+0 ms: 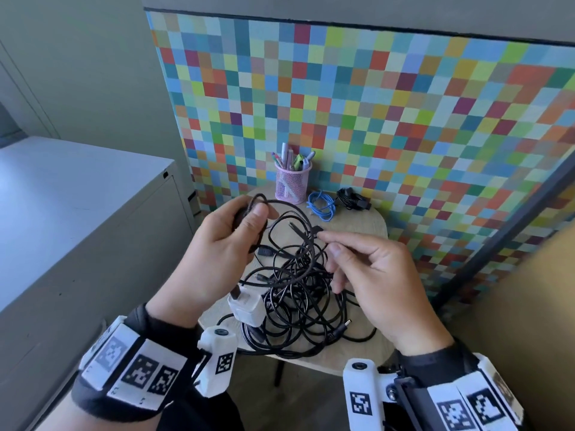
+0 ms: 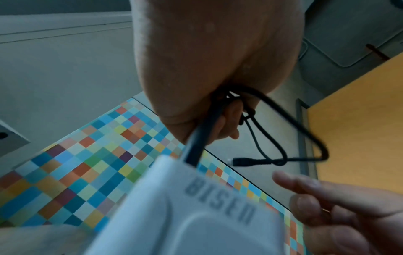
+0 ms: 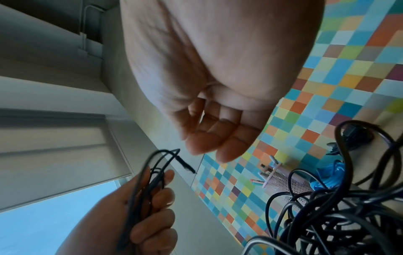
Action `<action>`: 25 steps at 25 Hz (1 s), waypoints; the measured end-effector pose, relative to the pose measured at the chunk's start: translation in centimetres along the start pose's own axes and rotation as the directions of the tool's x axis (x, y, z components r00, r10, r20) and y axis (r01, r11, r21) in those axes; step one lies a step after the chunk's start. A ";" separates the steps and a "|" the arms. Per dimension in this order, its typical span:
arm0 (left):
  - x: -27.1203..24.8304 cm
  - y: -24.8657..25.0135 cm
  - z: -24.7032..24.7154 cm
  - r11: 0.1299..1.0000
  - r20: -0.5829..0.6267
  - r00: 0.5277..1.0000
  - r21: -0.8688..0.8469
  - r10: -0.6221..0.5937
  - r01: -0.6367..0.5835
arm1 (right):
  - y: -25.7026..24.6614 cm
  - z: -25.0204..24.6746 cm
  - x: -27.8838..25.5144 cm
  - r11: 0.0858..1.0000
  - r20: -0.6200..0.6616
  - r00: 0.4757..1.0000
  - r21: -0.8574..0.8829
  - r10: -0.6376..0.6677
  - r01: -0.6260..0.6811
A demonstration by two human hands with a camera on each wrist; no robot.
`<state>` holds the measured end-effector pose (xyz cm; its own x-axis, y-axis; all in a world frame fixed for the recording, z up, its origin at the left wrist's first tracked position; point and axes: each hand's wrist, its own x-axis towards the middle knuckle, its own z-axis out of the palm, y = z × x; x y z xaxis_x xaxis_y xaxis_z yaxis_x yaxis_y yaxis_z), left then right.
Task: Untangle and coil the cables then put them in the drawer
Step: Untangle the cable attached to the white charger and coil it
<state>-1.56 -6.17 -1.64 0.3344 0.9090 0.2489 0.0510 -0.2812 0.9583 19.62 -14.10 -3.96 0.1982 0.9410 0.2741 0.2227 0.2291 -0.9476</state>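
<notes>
Below the hands, a small pale wooden table (image 1: 378, 227) bore the tangle of black cables (image 1: 298, 293). The left hand (image 1: 224, 253) gripped several coiled loops of one cable; the right hand (image 1: 378, 275), fingers loosely curled, held nothing. Beyond them stood a pink mesh pen pot (image 1: 292, 185), against a multicoloured checkered wall (image 1: 389, 104). Left of the left hand stood a grey cabinet (image 1: 77, 194).

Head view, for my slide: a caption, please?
Left hand grips coiled black cable over the cable tangle; right hand holds nothing.
</notes>
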 end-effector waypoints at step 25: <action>0.5 -0.8 0.4 0.932 -0.032 0.992 -0.349 -0.120 0.102 | 0.8 0.5 -0.6 0.976 0.001 0.981 0.099 0.194 -0.193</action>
<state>-1.06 -5.61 -2.37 0.2958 0.9455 0.1360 -0.2468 -0.0619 0.9671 19.22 -14.37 -4.92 0.2372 0.9678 0.0847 0.0844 0.0663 -0.9942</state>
